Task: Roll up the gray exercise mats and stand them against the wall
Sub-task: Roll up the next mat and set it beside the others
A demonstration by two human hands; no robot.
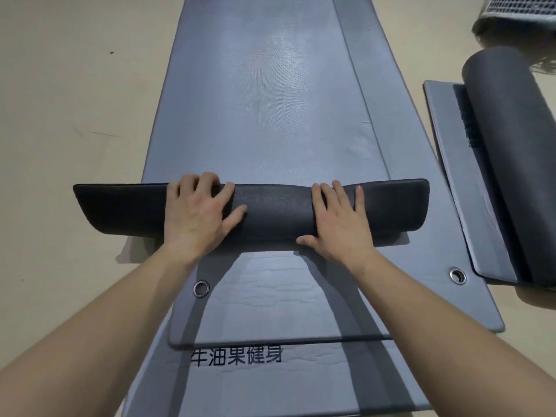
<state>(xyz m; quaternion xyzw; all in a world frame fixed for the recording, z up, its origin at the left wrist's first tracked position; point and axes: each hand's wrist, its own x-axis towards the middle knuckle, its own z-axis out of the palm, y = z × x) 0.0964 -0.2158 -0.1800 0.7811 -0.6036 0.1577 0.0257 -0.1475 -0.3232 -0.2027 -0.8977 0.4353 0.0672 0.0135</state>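
Dark mat roll (270, 212) lies crosswise at centre on flat gray mats (270, 100); left hand (198, 212) curls its fingers over the far edge; right hand (340, 218) presses flat-fingered; second rolled mat (505, 130) at 3 o'clock, cut off; blurred mesh object (523, 7) at 1 o'clock.

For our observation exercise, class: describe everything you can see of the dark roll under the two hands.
The dark roll is charcoal, matte and foam-like, with rounded corners. It lies crosswise on the gray mat, flattish and only just started, its left end overhanging the floor. Its top edge dips in the middle. The left hand curls its fingers over the far edge; the right hand presses on top, thumb at the near edge.
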